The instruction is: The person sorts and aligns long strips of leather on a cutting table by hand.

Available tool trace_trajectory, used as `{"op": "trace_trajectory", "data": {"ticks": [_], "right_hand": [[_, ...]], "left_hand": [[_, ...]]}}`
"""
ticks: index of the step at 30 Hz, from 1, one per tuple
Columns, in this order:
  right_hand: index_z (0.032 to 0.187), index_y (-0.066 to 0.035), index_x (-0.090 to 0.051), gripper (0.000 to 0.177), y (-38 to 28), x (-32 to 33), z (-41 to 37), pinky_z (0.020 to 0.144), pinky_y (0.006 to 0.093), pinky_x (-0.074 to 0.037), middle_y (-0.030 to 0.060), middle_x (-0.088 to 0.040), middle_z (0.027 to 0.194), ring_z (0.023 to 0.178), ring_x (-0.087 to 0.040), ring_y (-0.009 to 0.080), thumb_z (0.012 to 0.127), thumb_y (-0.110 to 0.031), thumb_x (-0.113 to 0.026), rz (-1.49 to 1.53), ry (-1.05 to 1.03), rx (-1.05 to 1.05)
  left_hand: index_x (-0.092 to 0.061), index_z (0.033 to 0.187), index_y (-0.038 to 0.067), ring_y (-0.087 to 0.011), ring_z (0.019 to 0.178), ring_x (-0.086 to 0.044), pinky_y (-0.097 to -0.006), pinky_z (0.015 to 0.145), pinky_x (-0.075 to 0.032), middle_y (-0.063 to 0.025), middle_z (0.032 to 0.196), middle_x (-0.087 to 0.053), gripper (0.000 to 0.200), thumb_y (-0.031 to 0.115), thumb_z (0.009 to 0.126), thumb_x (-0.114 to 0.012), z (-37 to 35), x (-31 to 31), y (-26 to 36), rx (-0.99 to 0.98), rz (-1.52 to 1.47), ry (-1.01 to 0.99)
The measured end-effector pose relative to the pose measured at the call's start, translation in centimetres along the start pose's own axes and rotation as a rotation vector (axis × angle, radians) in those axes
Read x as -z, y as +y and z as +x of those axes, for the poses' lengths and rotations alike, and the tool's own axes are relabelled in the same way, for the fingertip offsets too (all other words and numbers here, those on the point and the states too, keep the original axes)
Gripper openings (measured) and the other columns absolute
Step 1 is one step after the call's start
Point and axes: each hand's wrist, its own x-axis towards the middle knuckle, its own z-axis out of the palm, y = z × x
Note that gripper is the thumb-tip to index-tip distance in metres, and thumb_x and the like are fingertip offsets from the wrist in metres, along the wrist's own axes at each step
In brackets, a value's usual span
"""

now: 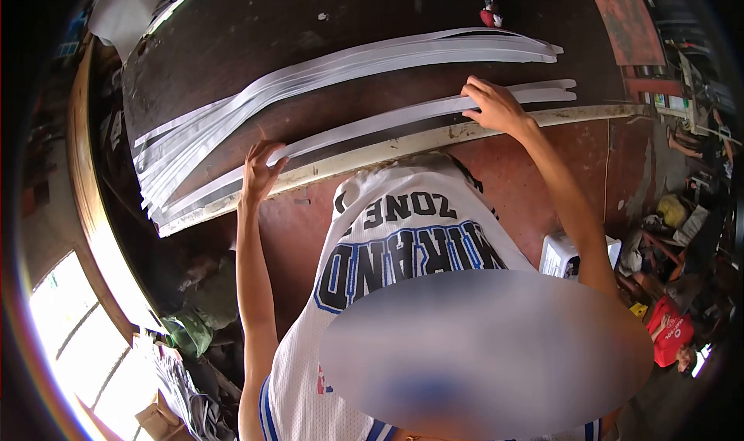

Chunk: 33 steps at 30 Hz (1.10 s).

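Observation:
A pair of long, narrow white strips (372, 129) lies along the near edge of the dark tabletop. My left hand (263, 171) is at their left part, with thumb and fingers closed round the strip. Farther right, my right hand (496, 105) pinches the strips between thumb and fingers, and their rounded ends stick out beyond it. Behind them rests a thick bundle of similar white strips (310, 70), gathered at the right and fanned out at the left.
A pale wooden strip (372, 160) edges the table in front of my body. A small red-and-white object (490, 16) lies at the far side. On the right are a white plastic stool (577, 255) and a person in a red shirt (670, 331). Green cloth (188, 332) hangs at lower left.

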Motion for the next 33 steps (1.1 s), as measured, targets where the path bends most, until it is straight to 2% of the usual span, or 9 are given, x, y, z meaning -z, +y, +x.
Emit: {"op": "trace_trajectory", "data": {"ticks": [4,7,12,14,18,20,25,28,33], "right_hand": [[0.099,-0.005,-0.057,0.034,0.1,0.1,0.1,0.079,0.0445,-0.05,0.0112,-0.061,0.095,0.088,-0.062,0.0338,0.074,-0.014,-0.078,-0.052,0.111,0.133],[0.1,-0.006,-0.056,0.031,-1.4,2.9,0.6,0.079,0.0445,-0.05,0.0113,-0.064,0.092,0.089,-0.063,0.0336,0.076,-0.011,-0.073,0.083,0.021,-0.005],[0.1,-0.006,-0.056,0.027,-0.6,3.2,0.8,0.073,0.0437,-0.051,0.0102,-0.064,0.093,0.084,-0.065,0.0333,0.079,-0.014,-0.072,-0.035,0.066,0.055],[0.101,-0.006,-0.057,0.032,0.5,2.5,0.4,0.073,0.0436,-0.052,0.0097,-0.061,0.096,0.083,-0.065,0.033,0.078,-0.016,-0.075,-0.057,-0.055,0.01],[0.101,-0.004,-0.057,0.037,2.1,1.5,-0.6,0.075,0.0433,-0.053,0.0086,-0.057,0.1,0.085,-0.064,0.0319,0.075,-0.018,-0.079,-0.062,-0.061,-0.046],[0.1,-0.003,-0.056,0.04,2.0,1.4,-1.0,0.076,0.0429,-0.052,0.0081,-0.054,0.103,0.089,-0.062,0.0306,0.073,-0.019,-0.081,-0.064,0.032,0.043],[0.102,-0.009,-0.057,0.038,2.1,1.5,-1.6,0.095,0.041,-0.044,0.0071,-0.063,0.104,0.101,-0.059,0.0278,0.074,-0.023,-0.079,-0.14,0.033,0.062],[0.102,-0.009,-0.057,0.037,2.3,1.9,-2.4,0.095,0.0416,-0.044,0.007,-0.062,0.101,0.101,-0.059,0.0279,0.075,-0.021,-0.078,-0.173,-0.049,-0.026],[0.102,-0.009,-0.057,0.036,5.2,4.3,-5.0,0.094,0.0419,-0.043,0.0075,-0.061,0.1,0.103,-0.059,0.0279,0.075,-0.02,-0.078,-0.226,-0.026,-0.029]], "left_hand": [[-0.07,0.104,0.005,-0.0322,0.099,-0.063,-0.0416,0.087,-0.05,-0.0107,0.105,-0.068,0.031,0.007,0.075,-0.08,-0.1,-0.1,-0.3,-0.003,0.007,-0.008],[-0.07,0.104,0.005,-0.0322,0.099,-0.063,-0.0417,0.088,-0.049,-0.0109,0.106,-0.068,0.031,0.007,0.075,-0.08,-0.2,-0.1,-0.4,-0.002,0.014,-0.009],[-0.07,0.104,0.005,-0.0322,0.099,-0.062,-0.0419,0.087,-0.049,-0.0109,0.106,-0.068,0.032,0.007,0.074,-0.08,-0.2,0.0,-0.4,-0.007,0.025,-0.01],[-0.07,0.103,0.005,-0.0323,0.098,-0.062,-0.042,0.087,-0.049,-0.0107,0.105,-0.068,0.031,0.007,0.074,-0.08,-0.3,0.0,-0.4,-0.003,0.025,-0.013],[-0.069,0.104,0.005,-0.0327,0.098,-0.062,-0.0422,0.087,-0.049,-0.0106,0.105,-0.068,0.033,0.006,0.073,-0.08,-0.3,-0.1,-0.5,-0.021,0.027,0.004],[-0.068,0.105,0.005,-0.0329,0.098,-0.062,-0.0426,0.087,-0.048,-0.0107,0.104,-0.067,0.035,0.006,0.073,-0.08,-0.5,0.1,-0.4,-0.02,0.056,0.001],[-0.067,0.106,0.005,-0.0334,0.098,-0.061,-0.0436,0.087,-0.048,-0.0107,0.105,-0.066,0.034,0.006,0.074,-0.078,-0.8,0.4,0.0,-0.048,0.115,-0.016],[-0.066,0.107,0.006,-0.0329,0.099,-0.06,-0.0437,0.087,-0.048,-0.0106,0.106,-0.066,0.033,0.006,0.076,-0.077,-1.2,0.3,0.0,-0.055,0.142,-0.018],[-0.065,0.108,0.006,-0.0312,0.098,-0.06,-0.0427,0.087,-0.047,-0.0092,0.107,-0.065,0.034,0.005,0.076,-0.076,-1.2,0.7,0.8,-0.054,0.157,-0.02]]}}
